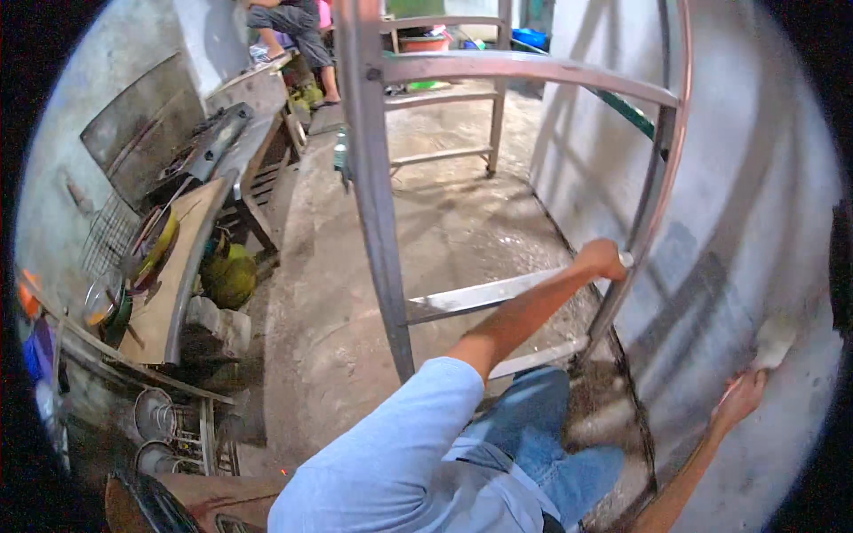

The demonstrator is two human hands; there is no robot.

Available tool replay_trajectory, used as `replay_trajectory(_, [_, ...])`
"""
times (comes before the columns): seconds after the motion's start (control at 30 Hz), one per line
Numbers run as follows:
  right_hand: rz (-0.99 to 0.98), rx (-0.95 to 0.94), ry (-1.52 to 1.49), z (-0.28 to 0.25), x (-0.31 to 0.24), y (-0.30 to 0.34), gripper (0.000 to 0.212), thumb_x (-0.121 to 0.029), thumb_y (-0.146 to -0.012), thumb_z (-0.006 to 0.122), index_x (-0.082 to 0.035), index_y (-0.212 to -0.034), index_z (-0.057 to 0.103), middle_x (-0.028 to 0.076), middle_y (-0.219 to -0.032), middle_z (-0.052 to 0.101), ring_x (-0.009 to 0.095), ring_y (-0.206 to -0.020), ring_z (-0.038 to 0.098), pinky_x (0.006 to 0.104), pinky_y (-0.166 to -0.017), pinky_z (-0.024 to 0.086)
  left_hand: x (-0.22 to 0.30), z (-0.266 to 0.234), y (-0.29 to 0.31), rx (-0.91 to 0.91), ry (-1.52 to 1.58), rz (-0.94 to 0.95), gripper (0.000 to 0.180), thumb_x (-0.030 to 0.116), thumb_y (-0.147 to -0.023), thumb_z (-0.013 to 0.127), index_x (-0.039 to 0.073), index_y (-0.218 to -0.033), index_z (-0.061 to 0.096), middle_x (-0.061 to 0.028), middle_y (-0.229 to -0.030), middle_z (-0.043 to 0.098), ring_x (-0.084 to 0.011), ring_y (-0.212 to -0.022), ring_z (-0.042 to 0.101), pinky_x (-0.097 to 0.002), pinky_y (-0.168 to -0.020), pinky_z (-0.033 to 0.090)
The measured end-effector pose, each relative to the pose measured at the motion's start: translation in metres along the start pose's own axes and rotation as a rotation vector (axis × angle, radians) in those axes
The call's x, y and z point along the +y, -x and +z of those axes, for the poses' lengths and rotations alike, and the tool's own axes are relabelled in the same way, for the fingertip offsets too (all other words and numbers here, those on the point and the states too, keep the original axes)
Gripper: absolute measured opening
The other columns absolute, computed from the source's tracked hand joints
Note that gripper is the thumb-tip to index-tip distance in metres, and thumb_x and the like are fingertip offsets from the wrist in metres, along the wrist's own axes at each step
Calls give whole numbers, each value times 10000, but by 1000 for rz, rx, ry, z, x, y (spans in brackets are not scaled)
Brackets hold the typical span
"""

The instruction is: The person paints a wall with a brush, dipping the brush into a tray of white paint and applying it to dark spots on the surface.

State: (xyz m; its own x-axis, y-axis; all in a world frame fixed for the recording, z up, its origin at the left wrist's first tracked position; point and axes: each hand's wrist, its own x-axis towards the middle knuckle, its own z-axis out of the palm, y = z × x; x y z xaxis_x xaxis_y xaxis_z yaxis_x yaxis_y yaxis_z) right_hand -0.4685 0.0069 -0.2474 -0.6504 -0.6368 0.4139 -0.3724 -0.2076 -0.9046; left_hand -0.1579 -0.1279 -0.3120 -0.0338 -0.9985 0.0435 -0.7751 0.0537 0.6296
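Head view, looking down along the person's own body.

Left hand (pixel 604 259): arm reaches forward and up; fingers closed round the right end of a horizontal crossbar (pixel 498 291) of the metal frame (pixel 373 178), close to where the bar meets the frame's curved right upright (pixel 653 178). Long axis of the bar runs left to right, rising slightly toward the hand.

Right hand (pixel 739 397): stretched out to the person's right, against the grey wall (pixel 755 222). It holds a pale rag or sponge (pixel 775 342), which lies flat on the wall just above and beyond the fingers. Fingers appear clamped on its lower edge, but this sits in the bent rim of the view, so the exact grip is uncertain. The right hand is the nearer one to the wall; the left is well apart from it, on the frame.

Surroundings: concrete floor (pixel 444 231) under the frame; wooden table (pixel 173 284) at left with pans and a wire rack; green gas cylinder (pixel 229 275) beneath it; another person sits at the top.
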Motion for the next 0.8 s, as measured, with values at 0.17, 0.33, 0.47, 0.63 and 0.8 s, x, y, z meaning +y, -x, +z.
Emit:
replay_trajectory(0.17, [95, -161, 20, -14, 120, -18, 250, -178, -801, 476, -39, -1008, 470, 27, -633, 498, 93, -456, 434, 203, -407, 351, 8, 2, -2, -13, -5, 63, 418, 270, -414, 655, -3, -727, 616, -180, -771, 591, -294, -730, 579, -347, -660, 461])
replay_trajectory(0.33, [274, -306, -242, -12, 55, 9, 267, -151, -811, 443, -48, -1056, 465, 45, -742, 529, 106, -555, 477, 223, -502, 391, 2, 7, -11, -17, -3, 41, 411, 273, -381, 663, 1, -686, 617, -181, -749, 591, -292, -700, 578, -350, -632, 459])
replay_trajectory(0.47, [277, -375, -249, -15, 34, 9, 281, -165, -809, 414, -63, -1062, 484, 52, -862, 549, 147, -676, 520, 243, -615, 426, -3, 8, -15, -53, -27, 74, 415, 291, -390, 659, 3, -686, 617, -178, -744, 591, -295, -703, 577, -350, -634, 460])
replay_trajectory(0.63, [121, -412, -500, -16, 66, -14, 274, -198, -820, 409, -25, -1006, 513, 81, -922, 547, 189, -804, 532, 278, -721, 416, 9, 0, -6, -37, -58, 24, 418, 299, -406, 673, 8, -702, 621, -179, -751, 592, -297, -689, 578, -351, -635, 462])
replay_trajectory(0.8, [-27, -616, -211, -6, 97, -28, 260, -195, -820, 443, 14, -963, 500, 60, -801, 553, 145, -742, 528, 268, -703, 417, -3, -2, -3, -65, -47, 40, 430, 299, -411, 683, 0, -714, 621, -179, -753, 593, -296, -691, 579, -347, -643, 462])
